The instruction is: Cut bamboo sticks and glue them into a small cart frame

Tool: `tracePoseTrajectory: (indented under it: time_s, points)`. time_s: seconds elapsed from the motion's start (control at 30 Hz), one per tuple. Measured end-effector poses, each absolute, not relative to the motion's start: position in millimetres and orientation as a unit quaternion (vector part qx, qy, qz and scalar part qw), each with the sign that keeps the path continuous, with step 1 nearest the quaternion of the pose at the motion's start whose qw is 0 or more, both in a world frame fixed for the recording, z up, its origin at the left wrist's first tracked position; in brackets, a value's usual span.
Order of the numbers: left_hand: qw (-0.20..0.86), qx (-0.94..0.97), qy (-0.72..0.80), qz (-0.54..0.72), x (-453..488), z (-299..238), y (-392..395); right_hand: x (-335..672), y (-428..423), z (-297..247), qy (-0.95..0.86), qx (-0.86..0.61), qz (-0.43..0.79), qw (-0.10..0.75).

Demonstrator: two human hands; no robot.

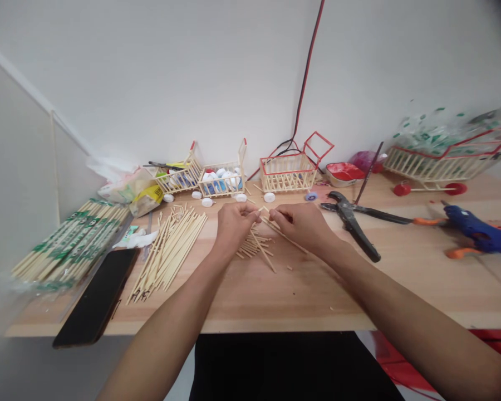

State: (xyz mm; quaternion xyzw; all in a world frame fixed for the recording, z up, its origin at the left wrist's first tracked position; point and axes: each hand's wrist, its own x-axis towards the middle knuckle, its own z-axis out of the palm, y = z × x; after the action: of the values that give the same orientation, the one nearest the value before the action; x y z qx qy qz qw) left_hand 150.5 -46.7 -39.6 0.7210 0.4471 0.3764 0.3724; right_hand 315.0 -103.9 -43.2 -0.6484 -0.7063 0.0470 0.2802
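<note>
Near the middle of the table, my left hand [237, 223] is closed in a pinch on a thin wooden stick [264, 250] that slants down toward me. Close beside it, my right hand [295, 223] is also pinched shut, on another wooden stick [294, 243] running down to the right under the palm. The upper ends of both sticks come close together between my fingertips; whether they touch I cannot tell. Short cut sticks [248, 247] lie in a small pile below and behind my left hand. A larger heap of long sticks [171, 245] spreads to its left.
Small stick-built carts [288, 172] line the wall, beside a red paint dish [344, 172]. Pliers [353, 223] and a blue glue gun [480, 227] lie right. Packaged chopsticks [73, 239] and a black phone [98, 298] sit left, the phone overhanging the front edge.
</note>
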Motion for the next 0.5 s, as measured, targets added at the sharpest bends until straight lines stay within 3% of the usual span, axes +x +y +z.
tracePoseTrajectory:
  time_s: [0.5]
  points:
    - [0.423,0.706,0.399,0.403,150.3,-43.7,-45.8,315.5,-105.4,-41.7,-0.718,-0.629,0.045,0.294]
